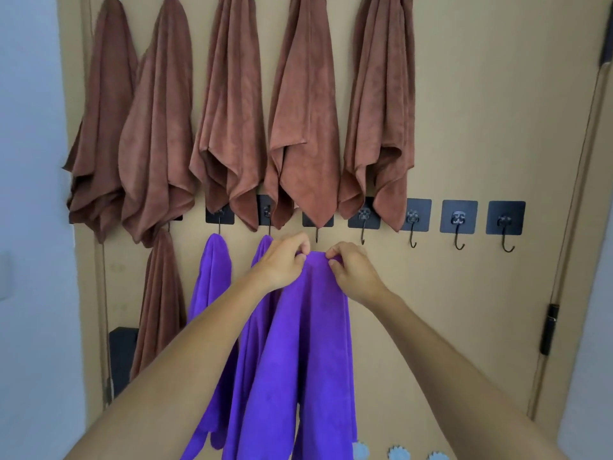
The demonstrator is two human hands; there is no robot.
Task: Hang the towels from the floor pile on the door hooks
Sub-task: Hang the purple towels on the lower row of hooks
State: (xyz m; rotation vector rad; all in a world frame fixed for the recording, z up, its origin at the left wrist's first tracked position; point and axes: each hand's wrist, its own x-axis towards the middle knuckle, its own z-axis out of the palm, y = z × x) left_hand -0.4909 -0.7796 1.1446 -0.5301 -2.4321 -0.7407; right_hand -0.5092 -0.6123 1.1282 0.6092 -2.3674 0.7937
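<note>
I am pinching the top edge of a purple towel (pixel 308 343) with my left hand (pixel 284 260) and right hand (pixel 353 272), just below a bare hook (pixel 317 235) at 12 o'clock. The brown towels (pixel 303 121) above are hiding that hook's plate, and my left arm is covering part of a hung purple towel (pixel 212 280) at 9 o'clock.

purple towel (pixel 308 343) – bunched top just below hook (pixel 317 235) | draping down door (pixel 464 127)

Upper hooks: cut off by the top edge. Brown towels (pixel 305 127) cover several lower hook plates. Held purple towel (pixel 311 343) runs past the bottom edge. Floor pile: out of view.
</note>
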